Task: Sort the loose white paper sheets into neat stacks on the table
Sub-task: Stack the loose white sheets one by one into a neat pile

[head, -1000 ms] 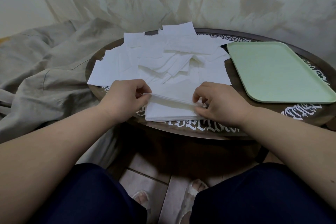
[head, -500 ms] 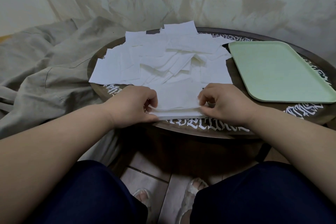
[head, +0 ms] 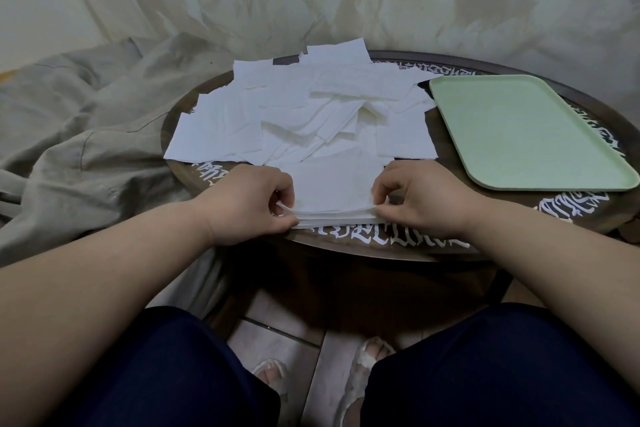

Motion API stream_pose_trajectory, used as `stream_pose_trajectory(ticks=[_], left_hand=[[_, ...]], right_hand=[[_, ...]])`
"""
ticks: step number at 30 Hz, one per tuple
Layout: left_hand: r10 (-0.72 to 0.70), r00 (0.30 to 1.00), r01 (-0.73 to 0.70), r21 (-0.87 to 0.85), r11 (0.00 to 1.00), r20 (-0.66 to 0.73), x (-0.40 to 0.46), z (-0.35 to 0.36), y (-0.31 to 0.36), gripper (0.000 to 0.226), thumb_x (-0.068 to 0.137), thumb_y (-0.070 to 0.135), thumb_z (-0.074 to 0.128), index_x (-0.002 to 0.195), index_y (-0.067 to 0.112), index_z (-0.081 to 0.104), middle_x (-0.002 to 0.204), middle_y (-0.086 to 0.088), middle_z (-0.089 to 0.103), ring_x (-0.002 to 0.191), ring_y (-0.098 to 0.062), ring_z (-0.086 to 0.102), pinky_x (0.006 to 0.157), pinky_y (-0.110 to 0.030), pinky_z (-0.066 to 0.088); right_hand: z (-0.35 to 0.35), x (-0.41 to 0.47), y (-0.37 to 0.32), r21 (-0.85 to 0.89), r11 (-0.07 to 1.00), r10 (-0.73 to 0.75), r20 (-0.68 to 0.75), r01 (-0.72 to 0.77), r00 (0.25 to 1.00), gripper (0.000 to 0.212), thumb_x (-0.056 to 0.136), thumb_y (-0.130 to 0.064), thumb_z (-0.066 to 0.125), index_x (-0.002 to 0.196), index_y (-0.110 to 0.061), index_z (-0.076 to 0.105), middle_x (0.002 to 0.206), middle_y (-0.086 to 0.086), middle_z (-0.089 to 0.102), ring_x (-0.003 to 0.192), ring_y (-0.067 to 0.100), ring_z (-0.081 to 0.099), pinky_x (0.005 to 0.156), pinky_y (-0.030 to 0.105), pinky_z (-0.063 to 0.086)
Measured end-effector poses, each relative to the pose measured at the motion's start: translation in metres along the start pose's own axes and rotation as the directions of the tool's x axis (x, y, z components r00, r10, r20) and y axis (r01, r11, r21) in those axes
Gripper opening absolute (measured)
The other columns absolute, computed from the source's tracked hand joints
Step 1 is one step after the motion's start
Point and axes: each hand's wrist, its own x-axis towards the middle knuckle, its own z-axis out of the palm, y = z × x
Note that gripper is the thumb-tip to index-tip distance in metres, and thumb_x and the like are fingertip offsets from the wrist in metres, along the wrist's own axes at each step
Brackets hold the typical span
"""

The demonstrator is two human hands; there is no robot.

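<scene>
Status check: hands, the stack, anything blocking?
Left hand and right hand pinch top sheet's corners on the near stack. Loose sheets still piled behind. Green tray bare at right, nothing blocking.

Bare forearms, no sleeves; dark navy trousers [head: 166,371]; pale open-toe slippers [head: 363,360].

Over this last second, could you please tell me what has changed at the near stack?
The top sheet, lifted at its near edge a second ago, now lies almost flat on the stack. The left hand and right hand still pinch its near corners. The loose pile and green tray are unchanged.
</scene>
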Motion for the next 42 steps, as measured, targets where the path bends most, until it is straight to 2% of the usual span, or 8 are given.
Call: stream_pose_trajectory(ticks=[6, 12, 14, 18, 24, 29, 36, 42], left_hand=[[0.021, 1.000, -0.021, 0.031, 0.999, -0.003, 0.001, 0.001, -0.002, 0.017, 0.075, 0.025, 0.074, 0.072, 0.026, 0.057, 0.067, 0.012, 0.055, 0.066, -0.002, 0.052, 0.061, -0.009, 0.035], [0.050, 0.999, -0.049, 0.084, 0.995, -0.007, 0.002, 0.003, -0.004, 0.009, 0.078, 0.028, 0.070, 0.082, 0.022, 0.065, 0.070, 0.011, 0.055, 0.073, -0.012, 0.055, 0.069, -0.026, 0.041], [0.049, 0.999, -0.048, 0.077, 0.996, -0.011, 0.002, 0.003, -0.005, 0.007, 0.079, 0.030, 0.068, 0.080, 0.024, 0.065, 0.069, 0.011, 0.056, 0.072, -0.010, 0.055, 0.068, -0.025, 0.039], [-0.014, 0.999, 0.015, 0.026, 1.000, -0.034, 0.001, 0.002, -0.005, 0.010, 0.080, 0.030, 0.067, 0.072, 0.031, 0.061, 0.067, 0.010, 0.062, 0.070, -0.008, 0.058, 0.065, -0.014, 0.036], [-0.058, 0.998, 0.057, -0.044, 0.997, -0.030, 0.000, 0.001, -0.006, 0.015, 0.080, 0.029, 0.070, 0.068, 0.034, 0.061, 0.066, 0.010, 0.063, 0.069, -0.001, 0.058, 0.066, -0.016, 0.041], [-0.061, 0.998, 0.060, -0.062, 0.996, -0.009, 0.000, 0.000, -0.006, 0.019, 0.079, 0.027, 0.070, 0.066, 0.036, 0.061, 0.069, 0.010, 0.065, 0.071, -0.002, 0.059, 0.068, -0.019, 0.043], [-0.060, 0.998, 0.060, -0.033, 0.998, 0.005, -0.001, 0.001, -0.006, 0.010, 0.076, 0.038, 0.073, 0.072, 0.034, 0.064, 0.074, 0.010, 0.064, 0.074, -0.003, 0.059, 0.070, -0.022, 0.044], [-0.031, 0.999, 0.031, 0.042, 0.999, -0.008, 0.001, 0.000, -0.003, 0.022, 0.076, 0.051, 0.065, 0.082, 0.030, 0.065, 0.078, 0.009, 0.063, 0.077, -0.009, 0.058, 0.072, -0.026, 0.043]], right_hand=[[0.000, 0.000, 0.002, -0.016, 1.000, 0.021, -0.015, -0.021, 1.000, 0.017, 0.078, -0.021, 0.069, 0.070, -0.030, 0.058, 0.085, 0.000, 0.064, 0.077, 0.017, 0.060, 0.074, 0.034, 0.048], [0.000, 0.000, 0.000, -0.054, 0.998, 0.021, 0.003, -0.021, 1.000, 0.011, 0.078, -0.025, 0.068, 0.072, -0.029, 0.061, 0.081, -0.006, 0.061, 0.077, 0.014, 0.058, 0.069, 0.027, 0.043], [-0.001, 0.001, -0.002, -0.077, 0.997, 0.012, 0.000, -0.012, 1.000, 0.008, 0.078, -0.032, 0.070, 0.077, -0.026, 0.064, 0.074, -0.012, 0.054, 0.075, 0.012, 0.053, 0.067, 0.026, 0.036], [0.001, 0.004, -0.006, -0.156, 0.988, -0.017, 0.018, 0.020, 1.000, 0.026, 0.075, -0.045, 0.072, 0.092, -0.026, 0.066, 0.072, -0.016, 0.043, 0.077, 0.009, 0.043, 0.068, 0.025, 0.030], [0.000, 0.003, -0.006, -0.164, 0.986, -0.030, 0.035, 0.035, 0.999, 0.022, 0.080, -0.039, 0.069, 0.096, -0.024, 0.069, 0.092, -0.006, 0.059, 0.080, 0.013, 0.051, 0.071, 0.027, 0.039], [0.001, 0.004, -0.008, -0.211, 0.976, -0.047, 0.068, 0.061, 0.997, 0.021, 0.083, -0.035, 0.065, 0.101, -0.026, 0.067, 0.097, -0.008, 0.060, 0.082, 0.013, 0.054, 0.071, 0.025, 0.037], [-0.002, 0.002, -0.010, -0.172, 0.985, -0.034, -0.008, 0.032, 0.999, 0.012, 0.085, -0.028, 0.060, 0.087, -0.022, 0.071, 0.086, -0.007, 0.068, 0.081, 0.015, 0.061, 0.073, 0.029, 0.046], [-0.003, 0.000, -0.012, -0.080, 0.997, 0.006, -0.054, -0.010, 0.998, 0.011, 0.082, -0.019, 0.061, 0.082, -0.020, 0.071, 0.078, -0.009, 0.068, 0.076, 0.013, 0.060, 0.070, 0.027, 0.044]])
